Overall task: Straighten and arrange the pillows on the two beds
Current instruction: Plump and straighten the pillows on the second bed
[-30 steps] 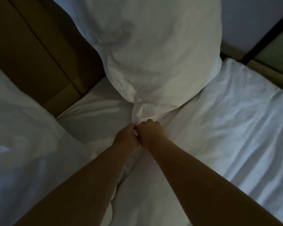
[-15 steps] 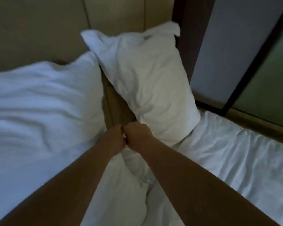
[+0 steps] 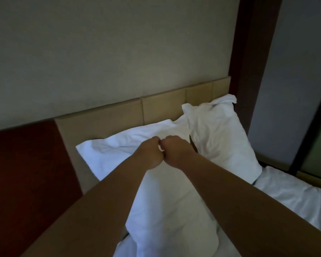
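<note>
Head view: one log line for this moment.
left hand: grips near pillow | right hand: grips near pillow | left pillow, right pillow: against headboard

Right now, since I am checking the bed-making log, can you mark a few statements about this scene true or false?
1. The left grip and the right grip both hold the near pillow at its top edge, fists side by side. True.
2. The far pillow lies flat in the middle of the bed. False: it stands upright at the right end of the headboard.
3. The headboard is made of beige panels. True.
4. The pillows are dark red. False: they are white. The dark red thing is the wall panel left of the headboard.
</note>
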Tool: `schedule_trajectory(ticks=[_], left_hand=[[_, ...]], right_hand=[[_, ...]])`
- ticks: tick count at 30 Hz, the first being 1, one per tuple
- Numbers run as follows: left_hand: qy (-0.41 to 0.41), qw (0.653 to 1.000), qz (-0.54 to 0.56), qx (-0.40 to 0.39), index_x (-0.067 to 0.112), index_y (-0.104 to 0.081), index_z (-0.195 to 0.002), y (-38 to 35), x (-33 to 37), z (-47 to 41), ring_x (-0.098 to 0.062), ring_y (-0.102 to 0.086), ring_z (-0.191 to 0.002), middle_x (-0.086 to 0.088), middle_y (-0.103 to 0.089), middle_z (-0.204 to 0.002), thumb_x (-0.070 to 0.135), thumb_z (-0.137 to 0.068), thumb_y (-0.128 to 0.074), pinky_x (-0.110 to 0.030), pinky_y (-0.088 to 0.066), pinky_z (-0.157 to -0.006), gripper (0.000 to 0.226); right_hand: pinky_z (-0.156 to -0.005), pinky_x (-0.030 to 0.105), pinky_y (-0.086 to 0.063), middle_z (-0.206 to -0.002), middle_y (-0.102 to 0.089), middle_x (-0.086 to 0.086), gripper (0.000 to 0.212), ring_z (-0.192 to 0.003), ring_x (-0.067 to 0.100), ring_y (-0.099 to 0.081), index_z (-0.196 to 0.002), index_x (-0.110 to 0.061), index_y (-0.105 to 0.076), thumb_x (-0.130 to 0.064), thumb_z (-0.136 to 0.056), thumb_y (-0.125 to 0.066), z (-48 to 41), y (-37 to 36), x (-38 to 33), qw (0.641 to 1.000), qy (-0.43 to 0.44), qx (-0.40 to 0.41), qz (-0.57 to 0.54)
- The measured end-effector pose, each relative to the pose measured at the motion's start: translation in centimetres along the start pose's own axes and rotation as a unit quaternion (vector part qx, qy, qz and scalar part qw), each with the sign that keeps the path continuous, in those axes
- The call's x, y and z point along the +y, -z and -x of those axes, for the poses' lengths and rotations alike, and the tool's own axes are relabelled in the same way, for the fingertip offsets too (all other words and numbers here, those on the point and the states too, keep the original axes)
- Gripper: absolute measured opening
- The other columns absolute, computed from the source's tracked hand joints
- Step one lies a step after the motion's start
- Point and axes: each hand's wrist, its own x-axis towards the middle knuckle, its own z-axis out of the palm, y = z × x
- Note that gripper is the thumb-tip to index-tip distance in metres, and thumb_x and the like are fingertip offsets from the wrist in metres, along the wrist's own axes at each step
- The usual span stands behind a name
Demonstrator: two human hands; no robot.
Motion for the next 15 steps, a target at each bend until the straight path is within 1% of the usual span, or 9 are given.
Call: schedule_trajectory(ticks=[2, 5, 8, 11, 13, 15], left_hand=[[-0.008, 1.000, -0.022, 0.000, 0.008, -0.055, -0.107, 1.3, -0.9, 1.0, -0.030, -0.061, -0.100, -0.015, -0.063, -0.110, 0.006, -0.091, -0.050, -0.032, -0.046, -0.077, 0.017], [-0.023, 0.999, -0.034, -0.004, 0.009, -0.054, -0.115, 2.3, -2.2, 1.4, -0.020, -0.056, -0.085, -0.012, -0.065, -0.107, 0.010, -0.090, -0.054, -0.025, -0.041, -0.071, 0.025], [-0.019, 0.999, -0.025, -0.008, 0.012, -0.053, -0.118, 2.3, -2.9, 0.8, -0.017, -0.053, -0.082, -0.010, -0.066, -0.106, 0.010, -0.090, -0.055, -0.024, -0.042, -0.071, 0.028], [-0.017, 1.000, -0.013, -0.017, 0.014, -0.050, -0.125, 1.6, -2.8, 0.2, -0.019, -0.058, -0.088, -0.009, -0.066, -0.107, 0.009, -0.090, -0.052, -0.025, -0.046, -0.075, 0.036], [-0.020, 0.999, -0.027, -0.024, 0.015, -0.047, -0.132, 0.9, -2.6, 0.2, -0.023, -0.060, -0.099, -0.008, -0.064, -0.111, 0.010, -0.090, -0.051, -0.029, -0.050, -0.084, 0.042], [-0.021, 0.998, -0.046, -0.022, 0.017, -0.043, -0.137, 0.2, -2.8, -0.1, -0.023, -0.059, -0.106, -0.007, -0.061, -0.117, 0.014, -0.091, -0.051, -0.031, -0.050, -0.090, 0.046]], right_hand=[[-0.088, 0.037, -0.049, -0.115, -0.059, 0.009, 0.036, -0.109, 0.027, -0.057, -0.127, -0.017, -0.056, -0.016, -0.091, -0.049, 0.1, 0.6, -1.8, 1.000, 0.000, -0.008, 0.011], [-0.087, 0.035, -0.049, -0.112, -0.059, 0.008, 0.033, -0.107, 0.025, -0.057, -0.125, -0.016, -0.057, -0.016, -0.092, -0.050, -0.4, 1.0, -3.3, 0.999, 0.003, -0.024, 0.040], [-0.087, 0.036, -0.048, -0.112, -0.058, 0.008, 0.033, -0.106, 0.025, -0.056, -0.125, -0.015, -0.055, -0.017, -0.093, -0.049, -1.1, 0.8, -3.3, 0.999, 0.000, -0.036, 0.039], [-0.089, 0.036, -0.046, -0.115, -0.057, 0.007, 0.035, -0.110, 0.025, -0.055, -0.127, -0.018, -0.054, -0.018, -0.093, -0.049, -1.3, 0.4, -2.4, 0.998, -0.013, -0.050, 0.022], [-0.090, 0.035, -0.045, -0.118, -0.057, 0.006, 0.035, -0.112, 0.024, -0.054, -0.126, -0.019, -0.055, -0.016, -0.092, -0.049, -1.4, 0.0, -1.5, 0.998, -0.031, -0.057, 0.008], [-0.091, 0.033, -0.045, -0.118, -0.056, 0.006, 0.032, -0.111, 0.024, -0.054, -0.123, -0.017, -0.057, -0.015, -0.092, -0.050, -2.0, -0.5, -0.9, 0.997, -0.038, -0.061, 0.001]])
